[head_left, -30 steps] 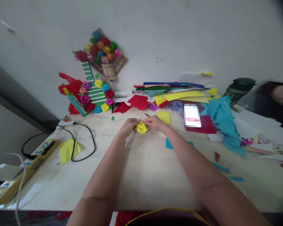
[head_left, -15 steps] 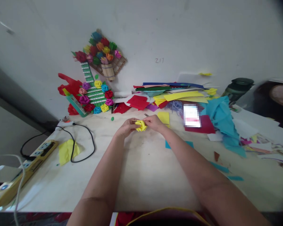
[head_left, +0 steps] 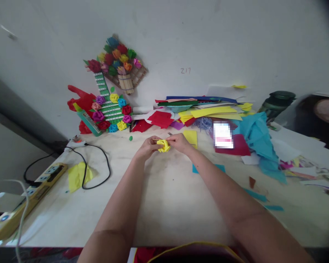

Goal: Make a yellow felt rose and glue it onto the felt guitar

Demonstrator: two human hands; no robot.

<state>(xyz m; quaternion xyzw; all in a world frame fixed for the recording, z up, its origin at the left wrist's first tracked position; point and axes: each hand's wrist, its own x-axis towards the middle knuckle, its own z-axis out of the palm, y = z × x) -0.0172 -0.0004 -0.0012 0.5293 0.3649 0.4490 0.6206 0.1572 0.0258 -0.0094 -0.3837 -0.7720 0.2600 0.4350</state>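
A yellow paper flower (head_left: 163, 146) with folded petals is held above the table between my two hands. My left hand (head_left: 149, 148) grips its left side, with the fingers closed. On the other side, my right hand (head_left: 179, 141) pinches the flower's upper right petals between thumb and fingertips. A thin pointed metal tip (head_left: 170, 133) shows just past my right fingers; what it belongs to is hidden. Behind my right hand lie yellow paper squares (head_left: 191, 137). A blue paper piece (head_left: 208, 168) is partly covered by my right forearm.
Paper flowers decorate a green guitar shape (head_left: 111, 111) at the back left, beside a glue bottle (head_left: 88, 120). Stacked coloured sheets (head_left: 211, 109) lie along the wall. A phone (head_left: 223, 135) rests on dark red paper. At left are a power strip (head_left: 41, 190) and a black cable (head_left: 109, 171).
Both hands stay in nearly the same place around the yellow paper flower. The flower is turned very slightly; nothing else visibly moves.
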